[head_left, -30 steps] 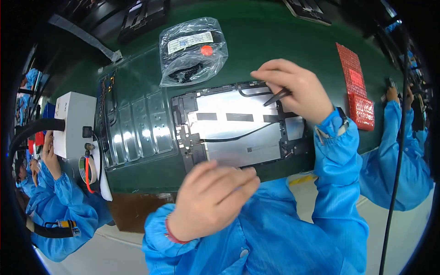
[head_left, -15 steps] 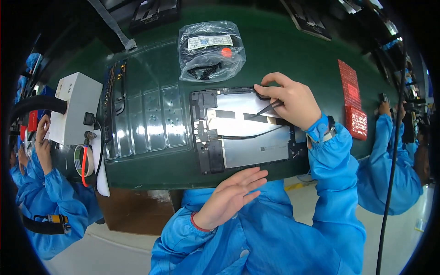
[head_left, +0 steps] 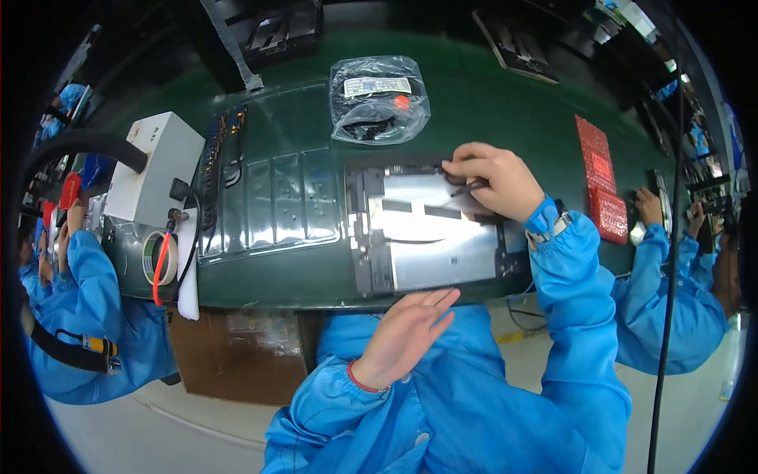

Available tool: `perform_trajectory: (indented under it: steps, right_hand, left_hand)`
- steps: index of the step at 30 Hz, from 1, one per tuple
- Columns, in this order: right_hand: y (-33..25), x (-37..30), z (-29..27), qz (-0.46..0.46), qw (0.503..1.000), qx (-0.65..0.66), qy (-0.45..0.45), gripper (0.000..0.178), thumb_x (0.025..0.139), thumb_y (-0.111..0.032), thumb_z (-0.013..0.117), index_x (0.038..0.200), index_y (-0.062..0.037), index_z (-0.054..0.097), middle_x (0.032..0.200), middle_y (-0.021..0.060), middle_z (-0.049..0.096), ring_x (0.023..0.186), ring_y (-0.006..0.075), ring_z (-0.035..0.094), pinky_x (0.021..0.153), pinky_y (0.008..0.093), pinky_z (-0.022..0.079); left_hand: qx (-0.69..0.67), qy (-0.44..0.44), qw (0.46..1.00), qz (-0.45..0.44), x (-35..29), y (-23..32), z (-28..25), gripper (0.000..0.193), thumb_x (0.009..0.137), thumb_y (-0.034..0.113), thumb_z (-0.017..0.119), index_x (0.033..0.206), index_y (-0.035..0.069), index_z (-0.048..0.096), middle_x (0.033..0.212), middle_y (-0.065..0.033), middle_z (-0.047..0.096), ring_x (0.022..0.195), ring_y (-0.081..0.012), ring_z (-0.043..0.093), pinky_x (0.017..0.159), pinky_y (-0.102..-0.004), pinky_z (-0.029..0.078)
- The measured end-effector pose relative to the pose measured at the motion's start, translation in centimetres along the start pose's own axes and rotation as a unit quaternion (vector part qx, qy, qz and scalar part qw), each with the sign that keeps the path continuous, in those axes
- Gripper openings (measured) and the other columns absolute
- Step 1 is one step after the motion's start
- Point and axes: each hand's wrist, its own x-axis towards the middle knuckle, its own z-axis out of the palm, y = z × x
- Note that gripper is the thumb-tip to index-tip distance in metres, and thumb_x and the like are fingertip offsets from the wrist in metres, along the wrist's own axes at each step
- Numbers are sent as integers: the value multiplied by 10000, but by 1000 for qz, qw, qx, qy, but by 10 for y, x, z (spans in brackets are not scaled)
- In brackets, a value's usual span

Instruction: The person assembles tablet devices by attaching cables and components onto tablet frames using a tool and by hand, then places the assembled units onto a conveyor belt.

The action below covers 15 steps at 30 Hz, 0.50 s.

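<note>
The right hand point(head_left: 493, 180) has its fingers pinched around a thin dark pointed tool point(head_left: 467, 188), the tip resting on the upper part of a flat silver-grey rectangular panel in a black frame point(head_left: 430, 237) that lies near the front edge of the green work table point(head_left: 505, 110). The left hand point(head_left: 404, 336) is open and holds nothing, fingers loosely spread just below the panel's near edge. Behind the panel lies a clear plastic bag of dark parts point(head_left: 379, 99); left of it a clear ribbed plastic tray point(head_left: 272, 205), a white box point(head_left: 154, 170) and a roll of tape point(head_left: 159, 258).
</note>
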Motion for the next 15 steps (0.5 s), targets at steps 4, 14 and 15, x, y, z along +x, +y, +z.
perform_trajectory:
  steps: [4,14,15]
  right_hand:
    - [-9,-2,-5,14,998,-45,-30,319,675,-23,569,967,-105,666,964,47,599,774,245,606,666,328,491]
    - [-23,7,-26,14,995,89,54,410,621,70,545,1014,-19,621,964,139,588,852,291,581,748,321,470]
    - [-28,4,-30,-15,988,100,120,413,641,87,519,1028,-21,615,975,135,582,877,263,581,761,315,462]
  left_hand:
    - [90,43,995,31,2,3,14,269,880,71,485,1134,-14,513,1179,-125,528,1185,-225,438,963,-324,368]
    - [43,87,921,377,61,-14,91,255,836,-24,532,1088,-5,503,986,-37,545,853,-110,513,757,-248,417]
    - [141,71,901,403,56,-12,92,265,825,-26,534,1087,-8,495,991,-41,541,896,-109,507,773,-258,424]
